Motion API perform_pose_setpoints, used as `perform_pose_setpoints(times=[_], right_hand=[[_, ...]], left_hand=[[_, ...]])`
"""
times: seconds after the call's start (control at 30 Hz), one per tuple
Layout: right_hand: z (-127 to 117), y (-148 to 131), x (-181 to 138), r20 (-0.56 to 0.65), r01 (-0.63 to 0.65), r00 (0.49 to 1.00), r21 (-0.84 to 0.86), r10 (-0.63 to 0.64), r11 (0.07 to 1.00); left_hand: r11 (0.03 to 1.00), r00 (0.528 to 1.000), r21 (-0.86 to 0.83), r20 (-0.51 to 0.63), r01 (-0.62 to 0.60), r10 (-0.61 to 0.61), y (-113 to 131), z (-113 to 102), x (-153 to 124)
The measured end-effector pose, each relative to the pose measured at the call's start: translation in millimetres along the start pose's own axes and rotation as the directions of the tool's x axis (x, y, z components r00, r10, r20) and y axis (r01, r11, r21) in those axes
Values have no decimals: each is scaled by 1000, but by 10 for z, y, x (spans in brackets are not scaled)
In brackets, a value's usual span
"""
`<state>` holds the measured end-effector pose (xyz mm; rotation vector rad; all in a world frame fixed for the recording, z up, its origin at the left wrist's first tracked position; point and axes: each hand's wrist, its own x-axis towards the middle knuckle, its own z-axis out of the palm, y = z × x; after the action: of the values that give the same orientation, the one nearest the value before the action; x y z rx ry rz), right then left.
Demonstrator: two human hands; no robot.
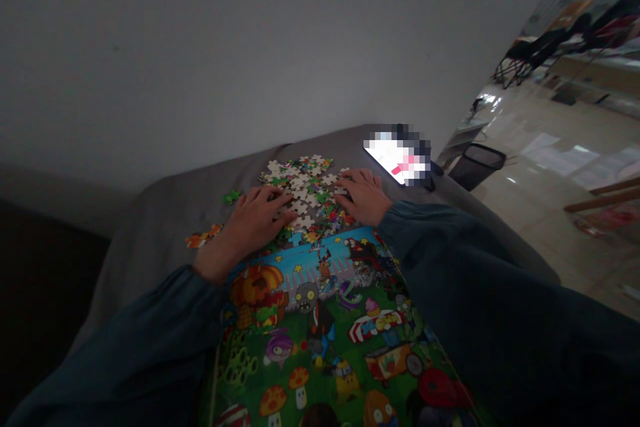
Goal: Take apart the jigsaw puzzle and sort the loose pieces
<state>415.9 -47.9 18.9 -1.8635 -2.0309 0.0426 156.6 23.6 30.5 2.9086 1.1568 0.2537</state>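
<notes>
A heap of loose jigsaw pieces (306, 185), many lying white side up, sits on a grey cloth-covered surface (165, 213). My left hand (253, 220) lies flat on the left side of the heap with its fingers spread. My right hand (364, 195) rests on the right side, fingers stretched over the pieces. Neither hand visibly grips a piece. Close to me lies a colourful cartoon picture sheet (330, 340) with mushrooms, pumpkins and zombies. Dark blue sleeves cover both forearms.
A lit phone (397, 159) lies at the far right corner of the surface. A few stray pieces (203, 237) lie left of the heap. A black mesh bin (477, 165) stands on the glossy floor to the right. A plain grey wall rises behind.
</notes>
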Motion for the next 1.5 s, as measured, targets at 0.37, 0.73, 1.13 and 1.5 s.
perform_pose_setpoints(times=[0.37,0.73,1.13,1.5], right_hand=[[-80,-41,27,-96,96,992,84,-87,992],[-90,-112,-43,-104,304,947,-2,-302,953],[-2,-372,-92,133,478,867,55,-481,877],[23,-321,-88,148,480,853,153,-500,864]], left_hand=[[978,999,-203,-9,-52,51,-12,36,68],[990,992,-108,-98,-93,83,-70,-180,57],[950,938,-173,189,-259,291,-95,-193,21],[877,948,-426,115,-223,297,-42,-207,44]])
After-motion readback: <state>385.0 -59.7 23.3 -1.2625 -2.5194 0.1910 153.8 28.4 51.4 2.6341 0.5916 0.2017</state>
